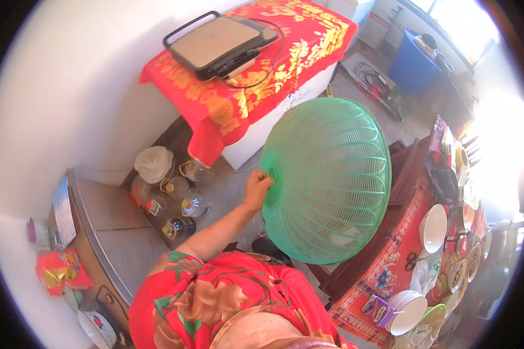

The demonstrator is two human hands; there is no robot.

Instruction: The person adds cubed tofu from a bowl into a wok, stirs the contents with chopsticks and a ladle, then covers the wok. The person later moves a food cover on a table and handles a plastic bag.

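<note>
A large green mesh dome food cover (332, 180) is held up in mid-air, tilted on its side. My left hand (257, 191) grips it at the small knob on top, fingers closed. The cover's wide rim faces right, toward a dark wooden table with a red patterned cloth (412, 209). On that table are a white bowl (433, 228), stacked white bowls (406, 314), scissors (411, 261) and several plates of food. My right hand is out of sight.
A flat electric griddle (218, 43) with its cord rests on a white chest under a red and gold cloth (308, 46). Several large bottles (193, 206) stand on the floor. At left is a brown cabinet (125, 256); a blue tub (413, 64) is at far right.
</note>
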